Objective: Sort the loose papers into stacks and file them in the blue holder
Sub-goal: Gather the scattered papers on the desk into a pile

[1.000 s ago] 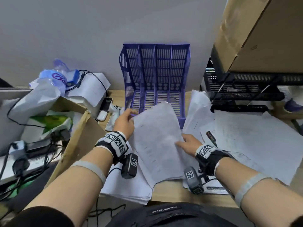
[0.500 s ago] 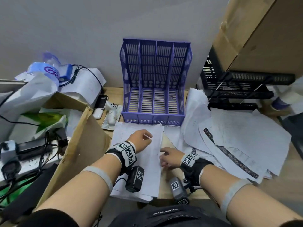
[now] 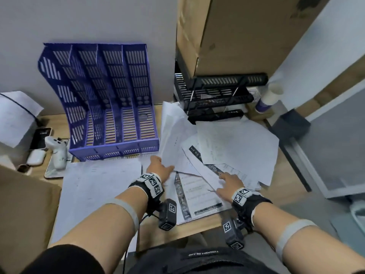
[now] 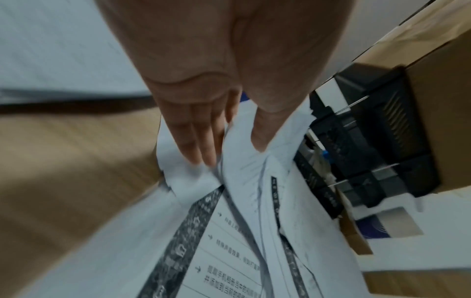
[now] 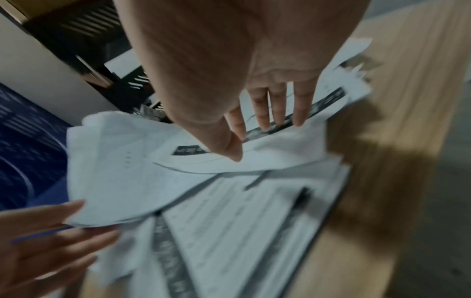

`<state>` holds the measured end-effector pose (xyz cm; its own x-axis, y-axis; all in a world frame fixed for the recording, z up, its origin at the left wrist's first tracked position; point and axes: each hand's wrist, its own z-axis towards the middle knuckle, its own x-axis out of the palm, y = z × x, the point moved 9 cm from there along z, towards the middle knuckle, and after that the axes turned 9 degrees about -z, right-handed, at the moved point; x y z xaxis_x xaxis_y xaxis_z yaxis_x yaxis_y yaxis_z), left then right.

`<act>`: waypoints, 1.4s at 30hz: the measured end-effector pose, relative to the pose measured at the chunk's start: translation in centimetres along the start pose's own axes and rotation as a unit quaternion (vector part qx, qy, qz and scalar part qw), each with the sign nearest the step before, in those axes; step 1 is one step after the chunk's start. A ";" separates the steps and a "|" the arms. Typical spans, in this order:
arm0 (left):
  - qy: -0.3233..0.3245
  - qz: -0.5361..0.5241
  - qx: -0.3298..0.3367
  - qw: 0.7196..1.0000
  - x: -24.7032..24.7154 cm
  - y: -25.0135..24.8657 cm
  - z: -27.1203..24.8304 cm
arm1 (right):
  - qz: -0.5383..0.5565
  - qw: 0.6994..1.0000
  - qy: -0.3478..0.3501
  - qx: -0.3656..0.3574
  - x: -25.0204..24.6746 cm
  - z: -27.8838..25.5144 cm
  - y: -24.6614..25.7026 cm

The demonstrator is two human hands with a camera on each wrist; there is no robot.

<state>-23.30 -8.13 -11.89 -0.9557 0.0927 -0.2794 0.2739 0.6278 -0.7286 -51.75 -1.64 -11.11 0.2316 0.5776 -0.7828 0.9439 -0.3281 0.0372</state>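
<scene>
Left hand [image 3: 161,168]: pinching the near edge of a white sheet [image 3: 177,143] from the loose pile, thumb on top and fingers [image 4: 201,139] slipped underneath, so that edge is lifting off the desk.
Right hand [image 3: 230,182]: lying flat on the loose papers [image 3: 237,143], fingers straight and spread, thumb tip pressing down on a white sheet, not gripping anything.
Loose papers: sprawling in a messy overlapping heap on the right part of the wooden desk [image 3: 197,228], some sheets showing a dark printed band along one edge.
Readable writing: the sheet just below the hands is carrying lines of Chinese print with little arrows, too blurry for me to read properly. The black bag at the bottom edge is showing "TOUGH SLIM" or something close, upside down.
Sorted stack [image 3: 98,186]: sitting flat on the desk left of the hands, right in front of the holder.
Blue holder [image 3: 110,103]: standing against the wall with four slots, all looking empty.
Black trays [image 3: 215,97]: stacking up right of the holder under a cardboard box [image 3: 227,32], contents too dark to tell.
Paper cup [image 3: 269,97]: standing just beside the trays.
Left side: a phone [image 3: 40,137], a white earbud case [image 3: 35,157] and a white handheld gadget [image 3: 57,153] lying near the holder.
</scene>
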 end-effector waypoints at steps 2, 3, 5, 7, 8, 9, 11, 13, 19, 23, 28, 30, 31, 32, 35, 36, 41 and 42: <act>-0.044 -0.005 -0.014 0.999 0.1 0.5 0.3 | -0.035 0.999 0.003 -0.005 0.5 1.0 -1.7; -0.049 -0.006 -0.020 0.999 0.4 0.9 0.3 | -0.045 0.999 0.010 -0.010 0.9 1.4 -2.2; -0.035 -0.069 -0.029 0.997 1.5 2.0 0.3 | -0.063 0.998 0.024 -0.009 1.7 2.2 -2.8; -0.016 -0.143 -0.037 0.989 2.6 2.9 0.1 | -0.085 0.996 0.037 -0.004 2.4 2.7 -2.9; -0.012 -0.155 -0.041 0.987 3.0 3.3 0.0 | -0.099 0.994 0.039 -0.004 2.6 2.9 -2.7; -0.009 -0.160 -0.044 0.986 3.3 3.4 -0.2 | -0.112 0.993 0.034 -0.005 2.7 2.9 -2.5; -0.006 -0.195 -0.051 0.979 4.1 3.1 -0.5 | -0.136 0.991 0.017 -0.010 2.6 3.0 -2.0; -0.016 -0.228 -0.044 0.972 4.5 2.5 -0.4 | -0.148 0.989 0.000 -0.017 2.3 3.2 -1.7; -0.044 -0.223 0.009 0.974 3.7 -0.3 -0.3 | -0.143 0.986 -0.050 -0.064 -0.3 3.8 -1.2; -0.054 -0.172 0.065 0.981 2.0 -3.0 -1.1 | -0.068 0.992 -0.031 -0.101 -0.2 3.1 -0.1; -0.052 -0.183 0.109 0.976 -0.6 -5.6 -1.4 | 0.124 0.975 -0.064 -0.174 -1.7 0.9 3.0; -0.050 -0.226 0.100 0.968 -1.7 -5.7 -1.2 | 0.173 0.960 -0.081 -0.204 -2.9 -0.5 4.9; -0.047 -0.245 0.093 0.964 -2.2 -5.7 -1.3 | 0.184 0.956 -0.086 -0.211 -3.4 -1.3 5.8; -0.042 -0.266 0.089 0.959 -2.5 -5.7 -1.4 | 0.193 0.953 -0.090 -0.215 -3.9 -2.0 6.9; -0.015 -0.312 0.072 0.947 -2.9 -5.5 -2.0 | 0.213 0.939 -0.102 -0.252 -4.9 -4.0 10.2; -0.010 -0.321 0.071 0.945 -3.1 -5.4 -2.0 | 0.199 0.937 -0.095 -0.271 -4.8 -4.6 11.4; -0.039 -0.297 0.079 0.951 -5.0 -4.1 -2.0 | 0.074 0.942 -0.045 -0.326 -1.3 -5.0 15.0; -0.049 -0.288 0.082 0.953 -5.5 -3.7 -1.9 | 0.048 0.949 -0.042 -0.309 -0.8 -4.4 14.7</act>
<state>-19.27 -9.53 -6.46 -0.9399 -0.3091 0.1449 -0.2720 0.4220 -0.8648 -37.02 -3.62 -7.20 0.3285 0.4975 -0.8029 0.8834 0.1389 0.4475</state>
